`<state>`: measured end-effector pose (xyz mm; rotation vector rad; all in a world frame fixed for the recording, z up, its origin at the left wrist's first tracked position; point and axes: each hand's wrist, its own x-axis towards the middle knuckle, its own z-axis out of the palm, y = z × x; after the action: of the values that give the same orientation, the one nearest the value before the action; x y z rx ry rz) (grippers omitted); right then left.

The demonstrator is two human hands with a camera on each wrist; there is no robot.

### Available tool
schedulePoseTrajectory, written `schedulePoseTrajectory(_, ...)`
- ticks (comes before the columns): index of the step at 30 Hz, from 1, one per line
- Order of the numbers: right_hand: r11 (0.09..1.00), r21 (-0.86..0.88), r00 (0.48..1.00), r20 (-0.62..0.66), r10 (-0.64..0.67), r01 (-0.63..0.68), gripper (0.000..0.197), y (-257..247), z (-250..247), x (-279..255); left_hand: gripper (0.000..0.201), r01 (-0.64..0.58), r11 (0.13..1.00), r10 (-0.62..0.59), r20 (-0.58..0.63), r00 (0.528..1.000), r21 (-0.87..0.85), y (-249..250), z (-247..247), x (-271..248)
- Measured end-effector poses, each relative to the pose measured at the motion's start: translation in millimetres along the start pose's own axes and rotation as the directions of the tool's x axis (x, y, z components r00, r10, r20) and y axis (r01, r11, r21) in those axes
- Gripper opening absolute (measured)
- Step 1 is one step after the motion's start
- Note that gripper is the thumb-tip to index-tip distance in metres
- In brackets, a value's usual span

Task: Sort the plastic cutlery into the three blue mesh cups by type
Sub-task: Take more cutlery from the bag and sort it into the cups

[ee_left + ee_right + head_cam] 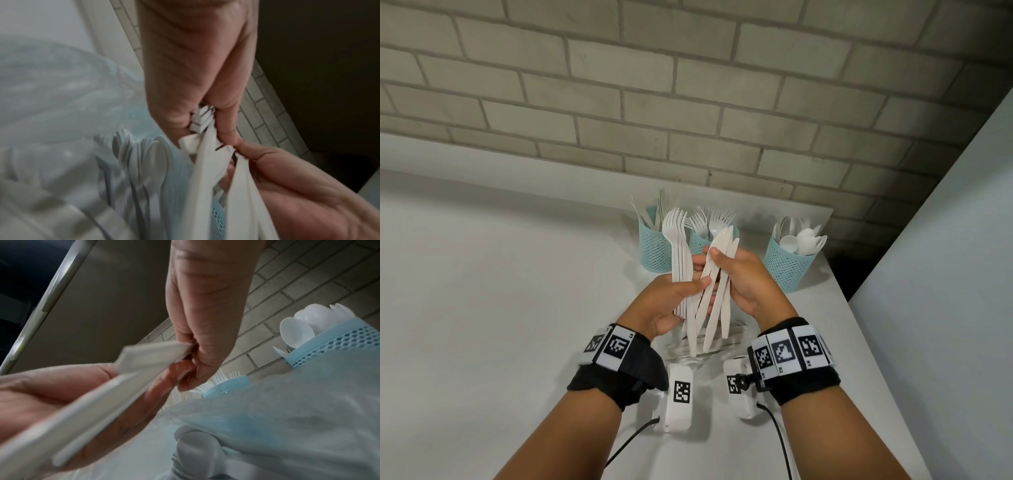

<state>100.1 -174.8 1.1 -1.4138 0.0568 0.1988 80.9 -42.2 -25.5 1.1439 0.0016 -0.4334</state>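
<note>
My left hand grips a stack of forks; my right hand clutches a fan of knives. Both bundles hover just before the middle mesh cup.

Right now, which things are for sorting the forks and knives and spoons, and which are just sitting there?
For the job:
- left hand holding forks
- right hand holding knives
- left cup, knives inside
- middle cup, forks inside
- right cup, spoons inside

Just sitting there:
- clear plastic bag under the hands
- white table
- brick wall
</note>
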Motion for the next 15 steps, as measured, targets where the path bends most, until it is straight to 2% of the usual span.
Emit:
schedulePoseTrajectory(3, 0.999, 0.001, 0.995, -0.089, -0.041, 0.041, 0.017, -2, 2, 1, 0.029, 0.016, 0.999, -0.018, 0.029, 0.999, 0.051, 2, -2, -2)
schedulePoseTrajectory(6, 0.977, 0.2, 0.972, -0.235, -0.03, 0.078, 0.016, -7, 1, 5, 0.029, 0.072, 0.995, -0.075, 0.042, 0.996, 0.062, 4, -4, -4)
schedulePoseTrajectory(8, 0.968, 0.237, 0.967, -0.255, -0.019, 0.082, 0.016, -11, 0, 5, 0.027, 0.099, 0.994, -0.101, 0.054, 0.993, 0.042, 5, -6, -5)
schedulePoseTrajectory(12, 0.997, -0.014, 0.976, -0.206, -0.073, 0.072, 0.008, -8, -1, 3, 0.033, 0.125, 0.99, -0.125, 0.004, 0.992, 0.06, 8, -6, -6)
schedulePoseTrajectory(15, 0.996, -0.086, 0.993, -0.116, 0.0, -0.01, 0.016, -5, 1, 2, 0.039, 0.125, 0.991, -0.125, -0.001, 0.992, 0.048, 8, -6, -5)
